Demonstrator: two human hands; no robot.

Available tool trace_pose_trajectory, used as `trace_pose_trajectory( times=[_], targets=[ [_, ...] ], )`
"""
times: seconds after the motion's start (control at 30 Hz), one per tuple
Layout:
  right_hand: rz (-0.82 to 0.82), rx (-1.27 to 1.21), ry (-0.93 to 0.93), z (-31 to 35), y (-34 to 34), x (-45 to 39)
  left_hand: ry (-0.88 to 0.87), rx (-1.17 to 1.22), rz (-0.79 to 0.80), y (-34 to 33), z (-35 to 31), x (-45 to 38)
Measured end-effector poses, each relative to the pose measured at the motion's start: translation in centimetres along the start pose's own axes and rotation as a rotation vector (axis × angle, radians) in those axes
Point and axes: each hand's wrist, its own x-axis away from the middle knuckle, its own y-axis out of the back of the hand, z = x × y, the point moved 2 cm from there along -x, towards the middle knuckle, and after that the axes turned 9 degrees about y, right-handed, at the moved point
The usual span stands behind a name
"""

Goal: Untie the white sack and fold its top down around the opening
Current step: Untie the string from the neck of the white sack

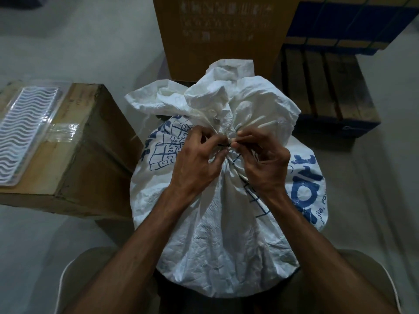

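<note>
A full white woven sack (217, 234) with blue print stands on the floor between my knees. Its neck is gathered tight and bound by a thin dark tie (225, 145), and the loose top (217, 96) flares out above the binding. My left hand (197, 159) pinches the tie from the left. My right hand (263, 162) pinches it from the right, fingertips nearly meeting at the knot. The knot itself is mostly hidden by my fingers.
A taped cardboard box (74, 159) stands close on the left, with a clear plastic tray of wavy white pieces (25, 123) on top. A tall brown carton (222, 32) is behind the sack. Stacked blue-and-brown boxes (328, 87) sit at the right. Grey floor surrounds them.
</note>
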Motion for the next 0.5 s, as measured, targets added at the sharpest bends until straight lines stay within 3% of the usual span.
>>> trace_pose_trajectory(
  times=[0.17, 0.37, 0.47, 0.5],
  targets=[
    [0.090, -0.005, -0.139, -1.2, 0.0, -0.1, 0.042, -0.043, 0.062, -0.5, 0.2, 0.1],
    [-0.019, 0.133, -0.394, -2.5, 0.6, -0.2, 0.100, -0.056, 0.130, -1.6, 1.0, -0.7],
    [0.086, 0.281, -0.570, -4.2, 0.8, 0.6, 0.084, -0.064, 0.154, -2.0, 1.1, -0.8],
    [0.130, 0.340, -0.550, -4.4, 0.7, 0.8, 0.086, -0.082, 0.152, -2.0, 1.0, -0.8]
  ],
)
